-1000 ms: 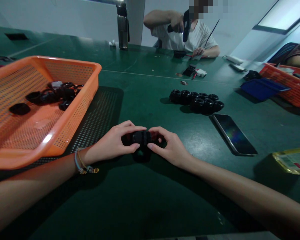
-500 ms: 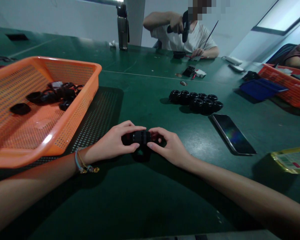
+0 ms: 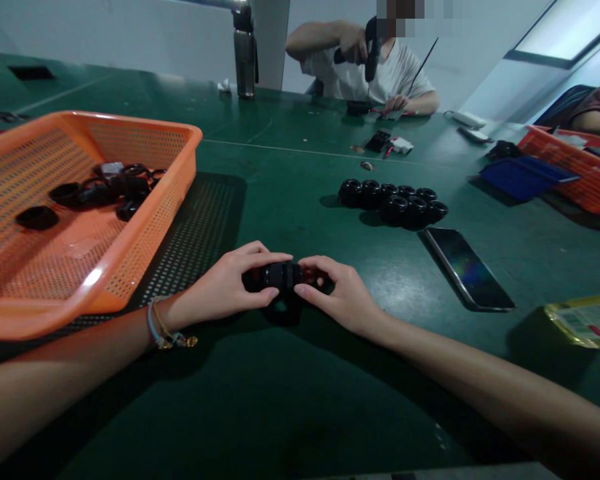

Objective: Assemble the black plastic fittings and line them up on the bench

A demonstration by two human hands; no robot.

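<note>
Between my two hands, just above the green table (image 3: 280, 413), is a black ribbed cylindrical part (image 3: 281, 275). My left hand (image 3: 240, 277) is closed round its left end, thumb in front and fingers behind. On the right end, my right hand (image 3: 333, 287) pinches it with the thumb and fingertips. My fingers hide both ends of the part, so its exact kind is not clear. Farther off to the right stands a cluster of several glossy black round parts (image 3: 394, 201) with holes in their tops.
An orange basket (image 3: 193, 150) with black parts stands left. At right lie a phone (image 3: 470, 268), a yellow-edged package (image 3: 585, 320), a blue tray (image 3: 525, 177) and another orange basket (image 3: 593, 190). Across the table a person holds a power driver (image 3: 373, 50); a metal flask (image 3: 245, 57) stands nearby.
My hands keep the same grip on the black cylindrical part, with no clear movement. The whole view has shifted very slightly.
</note>
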